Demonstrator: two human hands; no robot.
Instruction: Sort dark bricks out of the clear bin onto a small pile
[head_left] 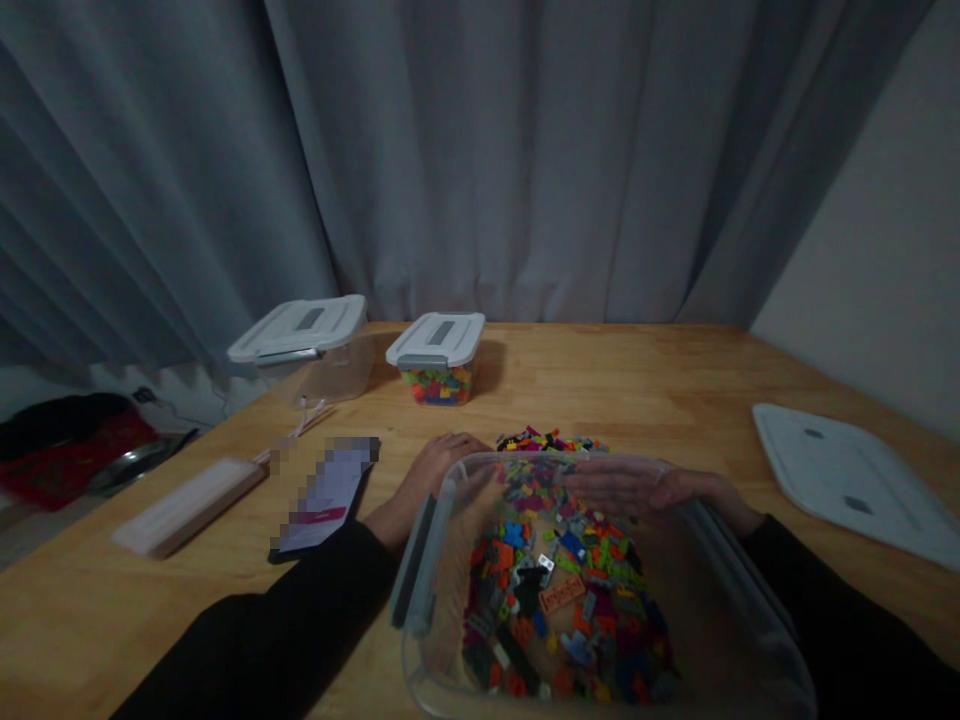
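Both hands, left hand (439,470) and right hand (637,487), apparently grip the brick-filled clear bin (600,600), fingers flat, on the worktop (660,380).

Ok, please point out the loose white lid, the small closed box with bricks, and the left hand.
loose white lid (847,480), head view, flat top.
small closed box (437,384), head view, clear front wall.
left hand (435,470), head view, back of hand.

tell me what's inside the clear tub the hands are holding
The clear tub holds a loose heap of small coloured bricks, red, blue, green and black among them. The layers underneath are covered. The right hand reaches in; the left hand grips outside.
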